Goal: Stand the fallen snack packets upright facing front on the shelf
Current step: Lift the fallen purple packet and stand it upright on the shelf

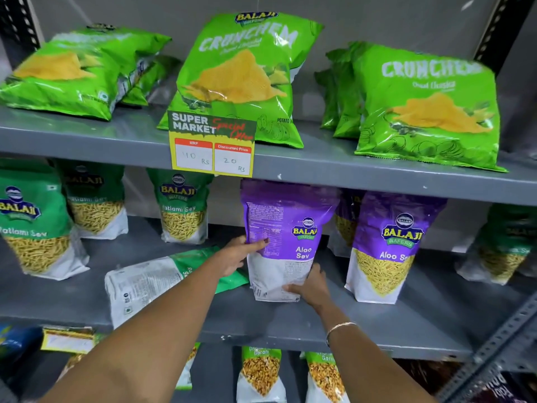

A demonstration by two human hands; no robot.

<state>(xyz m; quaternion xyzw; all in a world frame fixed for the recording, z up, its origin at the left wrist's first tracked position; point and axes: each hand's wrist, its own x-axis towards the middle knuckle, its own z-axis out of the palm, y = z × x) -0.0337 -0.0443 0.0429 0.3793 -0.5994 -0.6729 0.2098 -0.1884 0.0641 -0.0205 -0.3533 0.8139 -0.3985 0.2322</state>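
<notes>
Holding the glossy purple-and-white plastic Aloo Sev pouch (286,239) upright on the grey metal middle shelf (377,324), I am clasping it between both hands: my left hand (236,255) is wrapping its left edge at mid-height, and my right hand (309,286) is cupping its lower right corner. The risk I am judging here is the pouch staying back-to-front: its printed back panel is facing me, so letting go now would leave it standing but wrongly turned. Turning it could also make the slick film slide out of my fingers, or swing it into the purple front-facing Aloo Sev pouch (389,245) standing just to the right of my right hand. The pouch is sitting between my palms, its base touching the shelf below my right hand. Just under my left forearm, the green-and-white Ratlami Sev pouch (151,283) is lying flat, back side up, not yet stood up.
</notes>
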